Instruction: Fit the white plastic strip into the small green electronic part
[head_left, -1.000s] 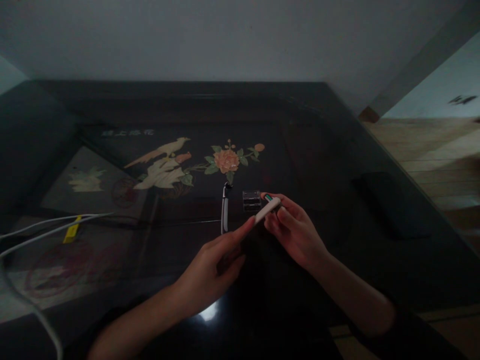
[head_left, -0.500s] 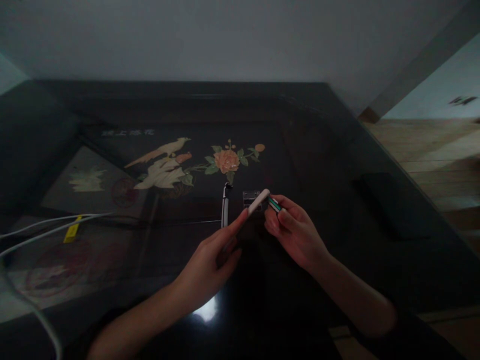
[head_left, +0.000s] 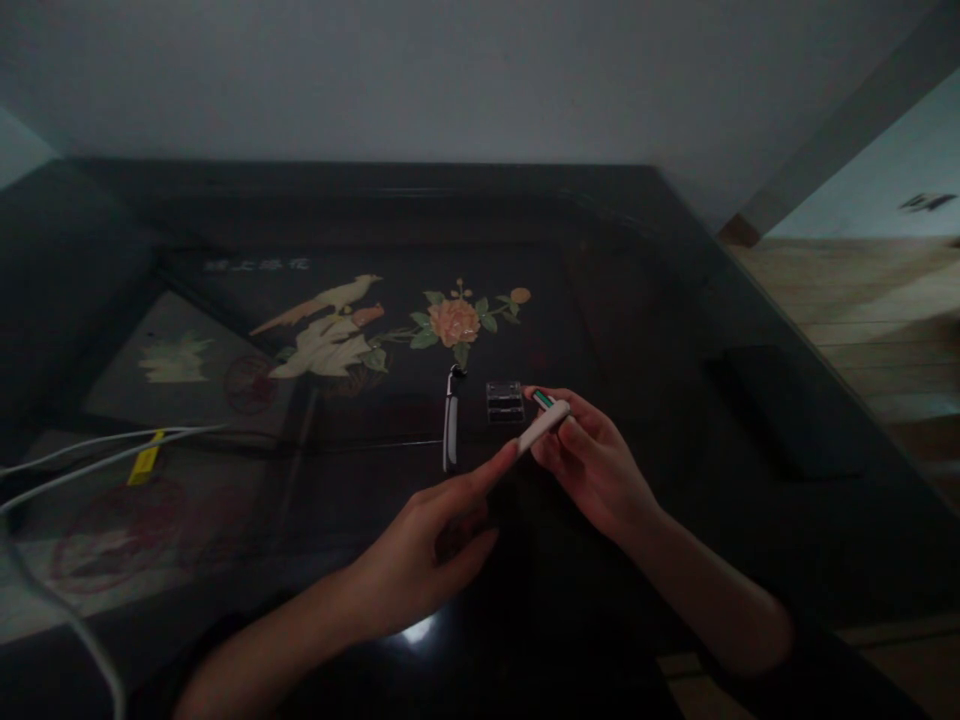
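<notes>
Head view. The room is dim and fine detail is limited. One person works at a dark lacquered table (head_left: 645, 300) inlaid with a bird and a flower.

The right hand (head_left: 592, 465) is closed around the far end of a slim white stick-shaped item (head_left: 541, 426), thumb and fingers pinching it; a small green-and-white piece (head_left: 543, 400) shows at the fingertips, and whether it is part of the white item or separate cannot be told. The left hand (head_left: 431, 545) is loosely curled, forefinger extended, its tip touching the near end of the white item; it does not clamp anything. The item is held clear above the table, roughly over the middle of the surface, slanting up toward the right hand.

Handling judgement: the white item looks light and stiff, probably smooth plastic and somewhat slippery; a pinch at each end, as now, seems the sound way to hold it. The joint near the green piece may be the weak point.

Count: one white item; one green-and-white piece; one dark pen-like tool (head_left: 450, 430) lying on the table just beyond the left forefinger; one small clear box (head_left: 504, 400) beside that tool, apart from the hands; one flat dark object (head_left: 787, 405) near the right edge; two white cables (head_left: 97, 455) with one yellow tag (head_left: 145, 462) at the left edge.
</notes>
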